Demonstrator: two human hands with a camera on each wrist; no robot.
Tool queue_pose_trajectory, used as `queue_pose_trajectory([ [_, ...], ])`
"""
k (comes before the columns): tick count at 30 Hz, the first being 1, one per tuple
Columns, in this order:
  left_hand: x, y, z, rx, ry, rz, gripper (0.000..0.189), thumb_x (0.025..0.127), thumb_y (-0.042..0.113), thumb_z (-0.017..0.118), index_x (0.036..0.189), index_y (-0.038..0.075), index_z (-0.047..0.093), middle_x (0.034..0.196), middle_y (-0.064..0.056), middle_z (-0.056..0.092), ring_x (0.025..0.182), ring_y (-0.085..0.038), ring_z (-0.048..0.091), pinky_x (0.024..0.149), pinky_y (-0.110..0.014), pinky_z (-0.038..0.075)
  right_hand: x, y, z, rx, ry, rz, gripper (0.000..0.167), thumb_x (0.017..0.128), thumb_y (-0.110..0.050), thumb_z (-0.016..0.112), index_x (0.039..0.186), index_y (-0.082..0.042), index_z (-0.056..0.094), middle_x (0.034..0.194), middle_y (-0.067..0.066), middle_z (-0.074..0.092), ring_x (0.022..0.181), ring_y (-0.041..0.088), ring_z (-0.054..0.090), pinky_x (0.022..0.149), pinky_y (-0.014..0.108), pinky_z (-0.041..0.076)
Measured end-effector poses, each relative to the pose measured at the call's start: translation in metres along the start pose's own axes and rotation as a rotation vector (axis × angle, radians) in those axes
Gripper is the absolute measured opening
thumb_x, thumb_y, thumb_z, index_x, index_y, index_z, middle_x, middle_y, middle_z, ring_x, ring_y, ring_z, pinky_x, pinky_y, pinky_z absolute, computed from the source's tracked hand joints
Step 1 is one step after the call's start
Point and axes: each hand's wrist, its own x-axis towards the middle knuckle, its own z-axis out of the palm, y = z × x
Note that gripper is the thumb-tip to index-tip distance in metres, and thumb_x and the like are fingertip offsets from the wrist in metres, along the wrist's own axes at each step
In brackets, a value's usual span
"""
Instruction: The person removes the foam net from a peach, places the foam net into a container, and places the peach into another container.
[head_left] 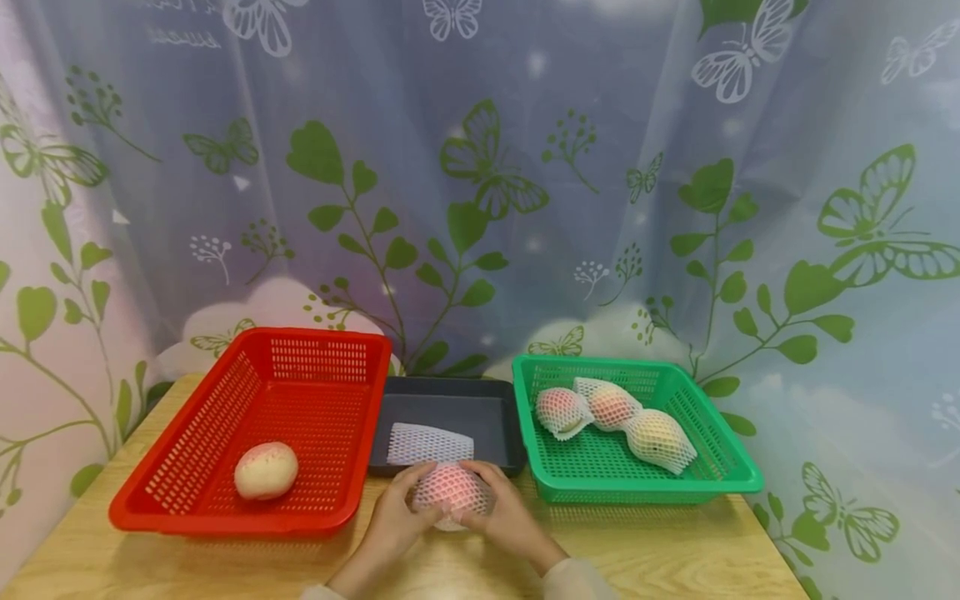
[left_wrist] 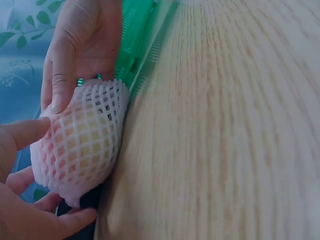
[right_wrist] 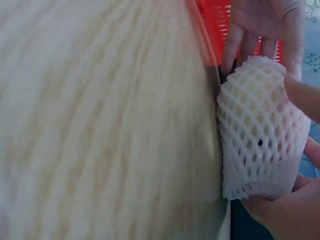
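Both hands hold a pink-and-cream peach in a white foam net (head_left: pixel 452 490) at the table's front middle. My left hand (head_left: pixel 396 515) grips its left side and my right hand (head_left: pixel 512 518) its right, thumbs toward me. The left wrist view shows the netting (left_wrist: pixel 82 140) drawn around the fruit, with the left fingers (left_wrist: pixel 30 132) at one end. From the right wrist, the net's open end (right_wrist: pixel 257 190) lies by the right hand (right_wrist: pixel 292 215). Just behind the hands, a flat, unfilled foam net (head_left: pixel 430 444) lies in a dark grey tray (head_left: pixel 450 387).
At the left stands a red basket (head_left: pixel 240 522) with one bare peach (head_left: pixel 266 471) inside. A green basket (head_left: pixel 645 485) at the right holds three netted peaches (head_left: pixel 611 406). All stand on a wooden table (head_left: pixel 660 550) before a patterned curtain (head_left: pixel 420 250).
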Motion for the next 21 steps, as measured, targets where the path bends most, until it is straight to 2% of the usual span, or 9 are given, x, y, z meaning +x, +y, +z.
queue_pose_trajectory([
  [4, 0.000, -0.004, 0.001, -0.105, -0.016, -0.075, 0.058, 0.074, 0.002, 0.079, 0.127, -0.002, 0.057, 0.121, -0.023, 0.059, 0.106, -0.034, 0.058, 0.087, -0.035, 0.053, 0.001, 0.002, 0.002, -0.004, -0.033, 0.014, 0.073, 0.074, -0.018, 0.081, 0.138, -0.015, 0.047, 0.138, 0.006, 0.045, 0.128, 0.028, 0.042, 0.108, 0.052, 0.032],
  [7, -0.001, -0.003, 0.002, -0.203, -0.031, -0.117, 0.058, 0.075, -0.003, 0.076, 0.129, -0.002, 0.055, 0.116, -0.025, 0.061, 0.096, -0.028, 0.061, 0.072, -0.022, 0.053, 0.002, 0.005, 0.004, -0.021, -0.042, 0.015, 0.078, 0.072, -0.020, 0.083, 0.139, -0.012, 0.044, 0.138, 0.010, 0.042, 0.128, 0.031, 0.041, 0.106, 0.055, 0.033],
  [14, -0.002, -0.002, 0.003, -0.248, -0.048, -0.169, 0.060, 0.076, -0.001, 0.076, 0.132, 0.000, 0.053, 0.116, -0.026, 0.060, 0.094, -0.027, 0.062, 0.067, -0.022, 0.054, 0.002, 0.002, 0.008, -0.073, -0.017, 0.041, 0.086, 0.070, -0.028, 0.085, 0.142, -0.009, 0.040, 0.139, 0.016, 0.040, 0.125, 0.037, 0.039, 0.100, 0.060, 0.035],
  [21, -0.004, 0.007, 0.001, -0.300, -0.049, -0.164, 0.061, 0.078, 0.001, 0.076, 0.134, -0.001, 0.050, 0.123, -0.027, 0.056, 0.099, -0.029, 0.062, 0.071, -0.023, 0.055, 0.001, -0.005, 0.003, -0.076, 0.016, 0.012, 0.089, 0.070, -0.024, 0.085, 0.142, -0.002, 0.038, 0.136, 0.022, 0.047, 0.121, 0.038, 0.049, 0.099, 0.055, 0.042],
])
